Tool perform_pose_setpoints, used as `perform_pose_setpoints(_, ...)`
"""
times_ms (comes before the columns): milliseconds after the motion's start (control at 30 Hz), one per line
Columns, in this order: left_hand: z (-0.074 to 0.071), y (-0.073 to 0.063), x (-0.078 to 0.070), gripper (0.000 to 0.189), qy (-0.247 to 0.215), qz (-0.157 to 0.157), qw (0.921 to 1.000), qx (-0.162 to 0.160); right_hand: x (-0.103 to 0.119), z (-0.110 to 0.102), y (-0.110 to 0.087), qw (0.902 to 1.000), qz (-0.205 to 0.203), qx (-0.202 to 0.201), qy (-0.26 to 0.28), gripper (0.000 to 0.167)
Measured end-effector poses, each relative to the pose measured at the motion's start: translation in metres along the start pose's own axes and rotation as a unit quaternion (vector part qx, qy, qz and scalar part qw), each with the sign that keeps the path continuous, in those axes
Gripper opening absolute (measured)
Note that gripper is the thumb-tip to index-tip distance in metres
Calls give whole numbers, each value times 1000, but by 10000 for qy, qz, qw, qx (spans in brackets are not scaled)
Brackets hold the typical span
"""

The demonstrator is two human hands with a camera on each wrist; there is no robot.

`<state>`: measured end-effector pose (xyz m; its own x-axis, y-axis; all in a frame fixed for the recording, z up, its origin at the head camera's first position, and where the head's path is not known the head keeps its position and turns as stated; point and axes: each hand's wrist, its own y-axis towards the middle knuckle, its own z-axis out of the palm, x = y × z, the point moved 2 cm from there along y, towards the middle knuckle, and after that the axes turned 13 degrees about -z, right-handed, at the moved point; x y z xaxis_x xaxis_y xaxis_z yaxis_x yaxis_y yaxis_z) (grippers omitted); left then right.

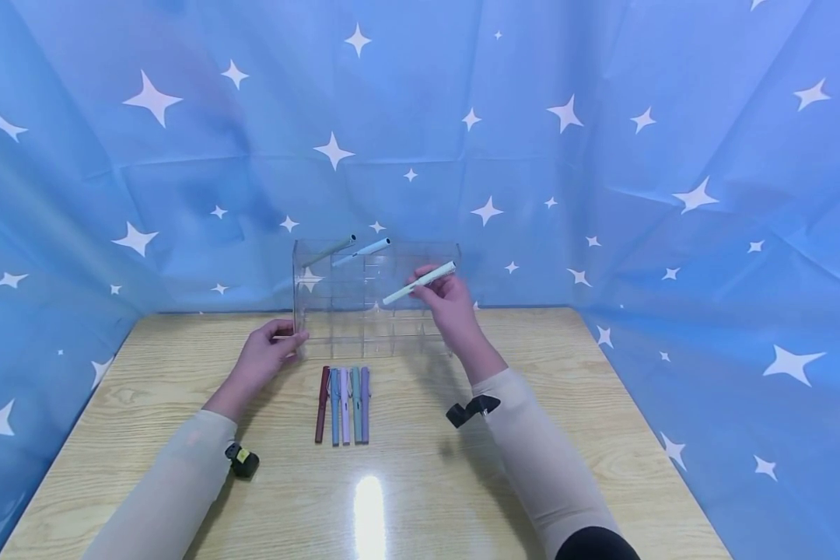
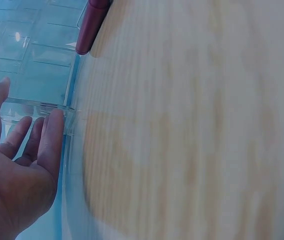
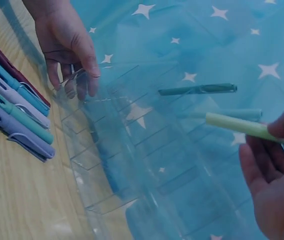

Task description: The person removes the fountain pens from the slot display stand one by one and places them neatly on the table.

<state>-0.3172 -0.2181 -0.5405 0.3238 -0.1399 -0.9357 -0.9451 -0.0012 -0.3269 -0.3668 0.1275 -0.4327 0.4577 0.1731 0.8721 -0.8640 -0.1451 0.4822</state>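
Pen (image 1: pixel 435 274), pale green, pinched in right fingers (image 3: pixel 252 172), left fingers (image 2: pixel 51 140) pinching clear rack (image 1: pixel 378 338), any lettering illegible

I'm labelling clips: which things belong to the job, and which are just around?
Likely the job: pale pen in right hand; clear rack held by left hand; two racked pens; five table pens.
Just around: table; starry curtain; wrist cameras.

From my remote station, head view, I count five pens (image 1: pixel 345 404) below and left of centre, two more pens (image 1: pixel 371 249) just above them, left of centre, and one further pen (image 1: pixel 434 274) mid-frame: eight total. Also: one clear organizer (image 1: pixel 378 338), one left hand (image 1: pixel 269 346), one right hand (image 1: pixel 453 307).
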Motion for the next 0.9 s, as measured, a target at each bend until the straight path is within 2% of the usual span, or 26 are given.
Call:
perform_pose_setpoints(267, 0, -3, 0, 61, 21, 8, 10000, -16, -4, 1, -10, 9996, 72, 139, 227, 29)
perform_pose_setpoints(433, 0, -6, -2, 62, 18, 30, 10000, -26, -6, 0, -14, 9996, 100, 206, 185, 36)
perform_pose_setpoints(700, -1, -3, 0, 61, 22, 15, 10000, 0, -6, -2, -19, 9994, 89, 309, -103, 62)
perform_pose_setpoints(900, 0, -3, 0, 61, 81, 17, 10000, 48, -3, -4, -25, 9969, 219, 543, -533, 78)
